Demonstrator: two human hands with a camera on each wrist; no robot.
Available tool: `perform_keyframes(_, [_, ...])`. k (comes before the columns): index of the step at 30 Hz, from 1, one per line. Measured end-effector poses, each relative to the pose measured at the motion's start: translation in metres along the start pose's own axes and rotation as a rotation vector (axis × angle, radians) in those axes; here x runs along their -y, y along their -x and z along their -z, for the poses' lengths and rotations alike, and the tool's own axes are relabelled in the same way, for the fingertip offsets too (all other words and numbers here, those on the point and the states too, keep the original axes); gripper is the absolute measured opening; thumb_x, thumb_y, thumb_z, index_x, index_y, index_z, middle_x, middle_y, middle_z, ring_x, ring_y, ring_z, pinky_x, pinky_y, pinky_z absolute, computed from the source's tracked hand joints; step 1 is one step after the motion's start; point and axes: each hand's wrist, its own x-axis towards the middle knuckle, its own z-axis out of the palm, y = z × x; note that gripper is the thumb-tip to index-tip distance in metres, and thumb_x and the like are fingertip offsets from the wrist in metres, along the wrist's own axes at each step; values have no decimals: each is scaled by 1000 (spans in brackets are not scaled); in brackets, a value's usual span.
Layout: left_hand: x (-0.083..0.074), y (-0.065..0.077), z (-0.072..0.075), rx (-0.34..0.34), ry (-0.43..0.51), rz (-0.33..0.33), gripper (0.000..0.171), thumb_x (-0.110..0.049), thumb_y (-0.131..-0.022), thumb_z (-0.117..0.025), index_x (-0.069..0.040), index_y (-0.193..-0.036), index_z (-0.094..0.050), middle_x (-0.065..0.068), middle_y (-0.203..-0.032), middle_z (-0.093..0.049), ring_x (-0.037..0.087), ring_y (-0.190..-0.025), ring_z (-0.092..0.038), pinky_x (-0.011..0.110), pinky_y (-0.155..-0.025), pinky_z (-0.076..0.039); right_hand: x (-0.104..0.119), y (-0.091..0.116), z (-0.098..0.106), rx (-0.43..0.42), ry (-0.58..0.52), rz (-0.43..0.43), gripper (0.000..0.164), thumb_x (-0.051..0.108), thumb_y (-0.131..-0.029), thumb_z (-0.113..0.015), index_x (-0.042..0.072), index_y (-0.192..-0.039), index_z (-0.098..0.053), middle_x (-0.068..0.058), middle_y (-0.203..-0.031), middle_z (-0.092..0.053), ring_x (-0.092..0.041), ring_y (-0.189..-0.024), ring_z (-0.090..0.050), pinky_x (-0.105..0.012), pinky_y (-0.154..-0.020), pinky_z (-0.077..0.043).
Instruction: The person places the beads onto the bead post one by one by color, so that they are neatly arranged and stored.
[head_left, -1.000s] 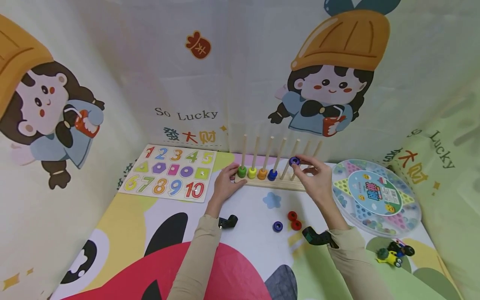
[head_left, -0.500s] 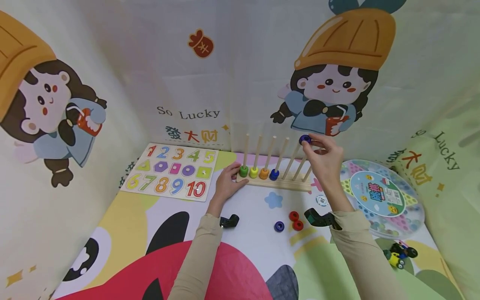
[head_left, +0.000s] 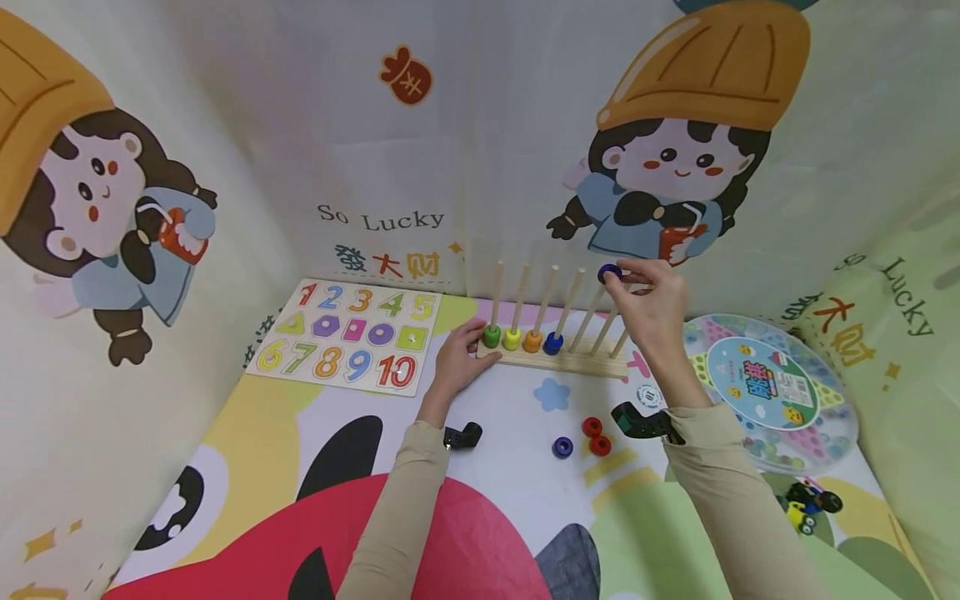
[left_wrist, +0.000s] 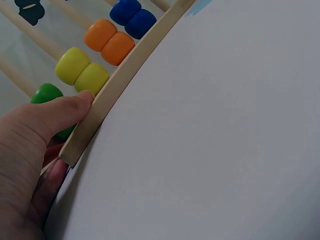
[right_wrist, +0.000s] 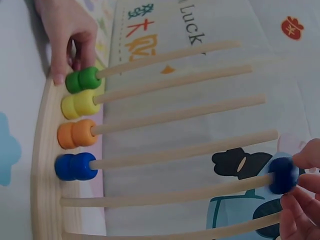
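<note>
My left hand [head_left: 456, 362] grips the left end of a wooden peg stand [head_left: 592, 367], with the thumb on the base's front edge in the left wrist view. Upright pegs carry pairs of beads: green [right_wrist: 83, 80], yellow [right_wrist: 80, 103], orange [right_wrist: 76, 133] and blue [right_wrist: 75, 166]. Between thumb and fingers my right hand [head_left: 651, 300] pinches a dark blue bead [right_wrist: 282, 175] at the tip of the fifth peg [right_wrist: 170, 196]. No beads show on that peg below it. In front of the stand lie a purple-blue bead [head_left: 562, 447] and two red beads [head_left: 592, 427] [head_left: 600, 446].
A wooden number puzzle board [head_left: 341, 337] lies left of the stand. To the right is a round, clear-cased board game [head_left: 772, 392]. Small toy figures [head_left: 806, 507] sit near the right table edge. A printed cloth wall [head_left: 495, 150] rises close behind the stand.
My right hand has lifted the dark blue bead up and slightly right, from in front of the pegs to the fifth peg's tip. My left hand keeps its hold on the stand.
</note>
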Motion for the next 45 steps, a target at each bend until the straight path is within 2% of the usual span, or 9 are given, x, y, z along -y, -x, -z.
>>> perform_keyframes(9, [-2, 0, -1, -3, 0, -5, 61, -28, -82, -82, 3, -130, -61, 8, -143, -53, 26, -134, -45, 39, -103, -45, -5, 7, 7, -3, -42, 48, 26, 17, -91, -71, -2, -108, -73, -15, -106, -69, -20, -88, -65, -17, -73, -50])
perform_keyframes(17, [1, 1, -1, 7, -2, 14, 61, -28, -83, -81, 3, -131, -60, 6, -144, -52, 25, -134, -44, 38, -104, -43, -23, 35, 18, 190, -95, 41, 25, 13, -91, -72, -3, -110, -71, -17, -106, -70, 2, -87, -59, -12, -76, -50])
perform_keyframes(20, [1, 2, 0, 1, 12, 17, 60, -26, -82, -82, 4, -130, -61, 8, -144, -52, 25, -133, -45, 38, -102, -46, -38, 51, 18, 281, -104, 42, 23, 10, -89, -73, -1, -109, -72, -17, -104, -71, -2, -87, -61, -14, -77, -51])
perform_keyframes(26, [1, 2, 2, -1, 7, 7, 59, -25, -82, -81, 5, -129, -61, 10, -143, -52, 26, -132, -46, 38, -101, -47, -69, 83, 10, 393, -69, 67, 23, 6, -84, -78, 0, -106, -74, -13, -102, -73, -26, -93, -66, -32, -83, -54])
perform_keyframes(31, [1, 1, 3, -3, 8, 1, 59, -26, -82, -82, 4, -129, -61, 10, -143, -52, 26, -132, -47, 38, -100, -48, -87, 106, 4, 530, -95, 46, 30, 9, -82, -80, 2, -110, -73, -11, -110, -71, -30, -106, -63, -51, -92, -51])
perform_keyframes(34, [2, 0, 2, -2, 13, -1, 60, -26, -82, -82, 4, -129, -61, 10, -143, -52, 26, -132, -47, 37, -99, -49, -95, 119, 1, 624, -107, 53, 34, 13, -81, -82, 2, -112, -72, -12, -113, -70, -32, -108, -62, -57, -94, -49])
perform_keyframes(37, [3, 0, 2, -4, 16, -7, 60, -27, -82, -82, 5, -129, -61, 10, -143, -52, 27, -132, -47, 38, -99, -49, -102, 129, -2, 675, -107, 94, 36, 13, -79, -83, 1, -112, -72, -13, -111, -70, -32, -105, -64, -54, -92, -51])
perform_keyframes(42, [2, -1, 1, -3, 23, -3, 60, -27, -82, -82, 3, -130, -61, 9, -143, -53, 26, -131, -47, 37, -99, -49, -108, 138, -5, 707, -135, 158, 39, 9, -77, -84, -1, -112, -71, -13, -106, -70, -28, -90, -62, -31, -79, -53])
perform_keyframes(45, [1, -1, 0, 0, 22, -1, 60, -27, -82, -82, 3, -130, -62, 9, -143, -52, 26, -131, -47, 39, -99, -48, -108, 141, -5, 734, -144, 166, 42, 11, -75, -85, 0, -113, -70, -13, -107, -69, -27, -88, -60, -26, -76, -50])
